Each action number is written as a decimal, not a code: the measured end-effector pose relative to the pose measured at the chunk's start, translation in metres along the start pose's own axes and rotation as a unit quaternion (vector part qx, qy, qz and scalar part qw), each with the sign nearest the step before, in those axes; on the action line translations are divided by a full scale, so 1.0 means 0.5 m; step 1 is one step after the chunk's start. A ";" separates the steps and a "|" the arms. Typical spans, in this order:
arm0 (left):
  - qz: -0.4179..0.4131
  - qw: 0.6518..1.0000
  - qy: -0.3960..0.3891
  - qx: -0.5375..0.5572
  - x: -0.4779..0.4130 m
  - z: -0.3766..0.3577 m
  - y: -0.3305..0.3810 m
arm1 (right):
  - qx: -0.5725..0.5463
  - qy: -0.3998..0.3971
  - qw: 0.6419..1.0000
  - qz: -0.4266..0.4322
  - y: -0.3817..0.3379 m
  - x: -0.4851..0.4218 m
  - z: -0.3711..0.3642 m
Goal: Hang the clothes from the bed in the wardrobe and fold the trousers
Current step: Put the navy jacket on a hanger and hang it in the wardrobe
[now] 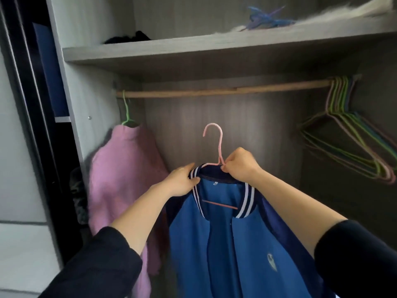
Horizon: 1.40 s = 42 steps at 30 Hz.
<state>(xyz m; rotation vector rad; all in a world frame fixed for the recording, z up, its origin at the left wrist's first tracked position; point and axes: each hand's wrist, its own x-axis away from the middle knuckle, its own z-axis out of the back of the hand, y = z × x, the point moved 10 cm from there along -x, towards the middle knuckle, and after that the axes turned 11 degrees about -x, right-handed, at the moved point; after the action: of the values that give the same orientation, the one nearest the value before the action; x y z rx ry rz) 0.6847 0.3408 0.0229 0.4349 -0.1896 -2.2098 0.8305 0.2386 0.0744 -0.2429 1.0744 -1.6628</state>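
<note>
**Blue jacket [236,244] held up on a pink hanger [219,147] in front of the wardrobe rail [214,91]**

Left of the left hand, a pink sweater [122,173] hangs from a green hanger [126,110] at the left end of the rail, close to the wardrobe's side wall.

The left hand [182,181] grips the left side of the jacket's striped collar, fingers curled behind it and thumb on the front. Between the two hands the jacket hangs open at the front, its shoulders over the pink hanger, whose lower bar shows inside the neck. The hook stands upright above the hands, below the rail and not touching it.

The right hand [241,165] is closed, pinching the hanger at the foot of the hook's stem, right at the collar's edge.

Up and to the right of the right hand, a bunch of empty hangers [348,134], green and pinkish, hangs at the right end of the rail.

Above both hands runs a shelf [193,54], with something dark on its left part and blue hangers [268,18] on its right part.
</note>
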 end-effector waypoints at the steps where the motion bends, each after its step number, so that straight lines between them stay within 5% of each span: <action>1: -0.009 1.000 0.015 -0.014 -0.031 0.025 -0.015 | 0.001 0.012 1.000 -0.005 -0.013 -0.029 -0.006; 8: -0.029 0.984 0.157 -0.075 -0.185 0.215 -0.081 | -0.007 0.083 0.996 -0.032 -0.092 -0.204 -0.016; 15: -0.040 0.919 0.359 -0.160 -0.251 0.434 -0.124 | -0.038 0.142 0.989 0.022 -0.221 -0.348 0.000; 22: -0.062 0.912 0.350 -0.204 -0.301 0.477 -0.196 | -0.080 0.093 0.992 -0.020 -0.233 -0.421 -0.113; 30: -0.115 0.928 0.351 -0.053 -0.310 0.517 -0.223 | -0.254 -0.014 0.966 -0.050 -0.226 -0.422 -0.251; 34: -0.084 0.947 0.302 0.073 -0.326 0.529 -0.262 | -0.245 -0.015 0.969 -0.008 -0.260 -0.432 -0.283; 42: -0.100 0.945 0.275 0.145 -0.318 0.537 -0.263 | -0.300 -0.026 0.953 0.026 -0.305 -0.441 -0.367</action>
<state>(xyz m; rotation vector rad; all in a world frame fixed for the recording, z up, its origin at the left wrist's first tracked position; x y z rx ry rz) 0.5805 0.5432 0.2736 1.2599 -0.1733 -2.1646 0.6985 0.5227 0.1601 -0.6399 1.5114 -1.2364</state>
